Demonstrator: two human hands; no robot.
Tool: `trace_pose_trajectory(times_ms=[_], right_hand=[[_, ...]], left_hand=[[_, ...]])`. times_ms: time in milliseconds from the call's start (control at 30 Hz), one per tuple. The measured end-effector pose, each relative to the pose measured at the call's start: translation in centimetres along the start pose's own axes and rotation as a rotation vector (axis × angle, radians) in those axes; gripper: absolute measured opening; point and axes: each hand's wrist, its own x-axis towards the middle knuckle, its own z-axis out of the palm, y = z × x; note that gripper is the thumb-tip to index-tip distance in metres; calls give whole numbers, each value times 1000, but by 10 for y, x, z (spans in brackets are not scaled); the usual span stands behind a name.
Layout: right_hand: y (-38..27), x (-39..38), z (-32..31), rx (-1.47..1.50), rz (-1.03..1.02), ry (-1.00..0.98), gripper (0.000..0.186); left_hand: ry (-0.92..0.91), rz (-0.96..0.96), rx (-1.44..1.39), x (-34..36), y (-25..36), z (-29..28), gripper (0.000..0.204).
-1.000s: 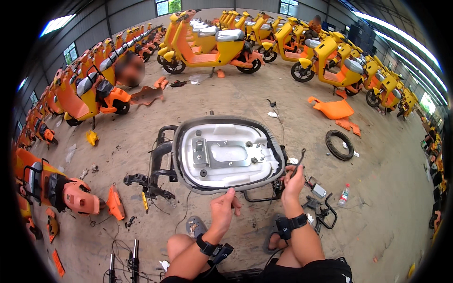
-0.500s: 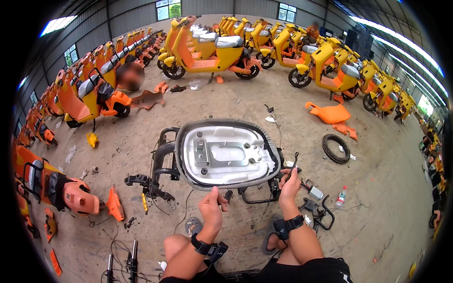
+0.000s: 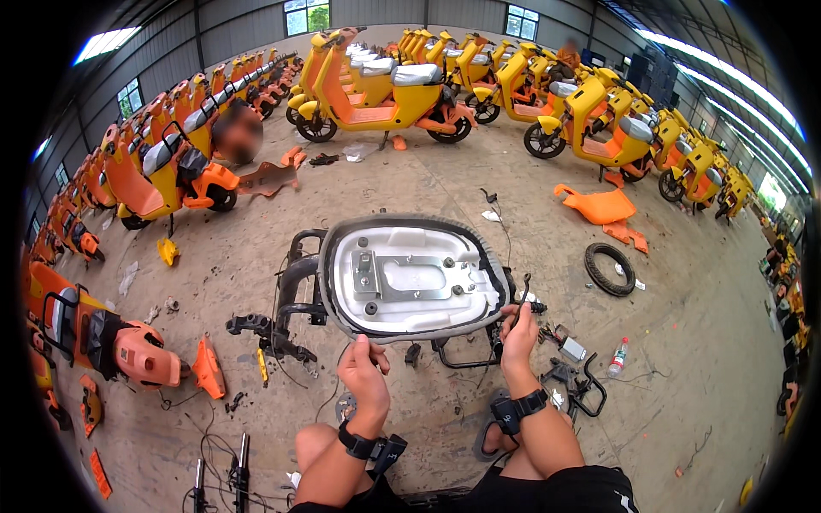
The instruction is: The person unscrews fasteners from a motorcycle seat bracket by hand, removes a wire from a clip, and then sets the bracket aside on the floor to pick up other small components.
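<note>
Upturned scooter seat (image 3: 410, 278) at twelve o'clock, metal bracket (image 3: 406, 278) in its white shell, your left hand (image 3: 363, 376) pinching its rim, your right hand (image 3: 519, 333) gripping a black tool (image 3: 520, 295) at three o'clock.

Scooter dismantling warehouse: rows of yellow-orange scooters (image 3: 389, 90), corrugated metal walls (image 3: 239, 30), parts littering concrete floor (image 3: 684, 385).

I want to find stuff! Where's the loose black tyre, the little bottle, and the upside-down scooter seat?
Loose black tyre (image 3: 611, 268), head view, on its rubber ring.
Little bottle (image 3: 616, 359), head view, on its body.
Upside-down scooter seat (image 3: 410, 278), head view, on the metal plate of its white underside.
</note>
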Motion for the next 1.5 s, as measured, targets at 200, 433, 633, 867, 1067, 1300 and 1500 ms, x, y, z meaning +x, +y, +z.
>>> trace_pose_trajectory(times_ms=[200,433,633,867,1067,1300,1500], right_hand=[[0,0,-1,-20,16,-6,49],[4,0,0,-34,8,-24,51],[4,0,1,-38,9,-39,51],[5,0,1,-44,15,-51,51],[-9,-12,12,-106,-76,-152,43],[-63,-40,63,-305,2,-590,37],[-76,-32,114,-740,-325,-807,27]], left_hand=[[33,16,-23,-1,6,3,39],[57,-4,-35,0,3,0,36],[92,73,10,3,5,-2,32],[183,266,50,17,1,-6,14],[147,482,285,17,7,-1,41],[143,488,311,32,-3,3,48],[112,556,378,44,-9,-2,54]])
